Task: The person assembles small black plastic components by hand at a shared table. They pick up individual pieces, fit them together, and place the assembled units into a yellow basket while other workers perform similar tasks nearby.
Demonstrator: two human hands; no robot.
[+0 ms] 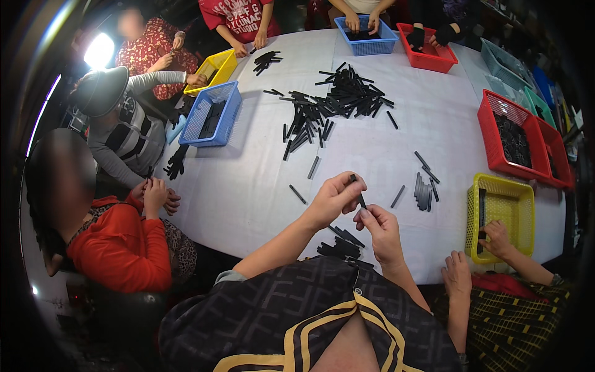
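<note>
My left hand [334,199] and right hand [380,232] pinched one black strip [359,193] between their fingertips. A slack pinch might have dropped it onto the dark pile [341,247] near me.

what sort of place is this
Likely a handwork workshop: several people around a large white-topped table, a heap of short black sticks, and red, blue and yellow perforated plastic baskets along the table's edge.
</note>
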